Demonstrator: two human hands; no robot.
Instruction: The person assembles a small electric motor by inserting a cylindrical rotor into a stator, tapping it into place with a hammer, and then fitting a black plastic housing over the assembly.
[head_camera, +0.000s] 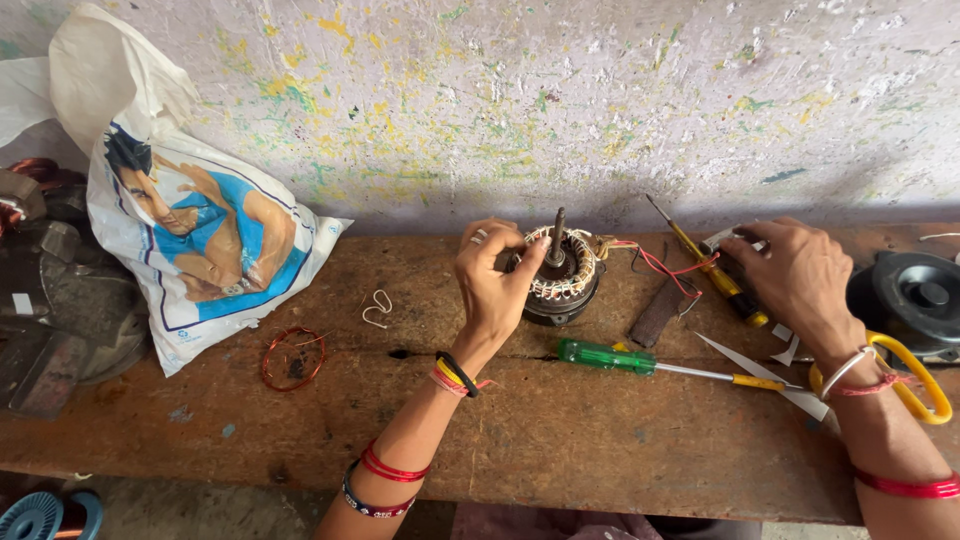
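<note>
Left hand (492, 280) pinched the winding rim of the motor stator (560, 275) standing mid-table (560, 440), a green screwdriver (640, 362) just below. Right hand (795, 275) lay curled over a small dark part, grip unclear, beside yellow scissors (915, 385).
</note>
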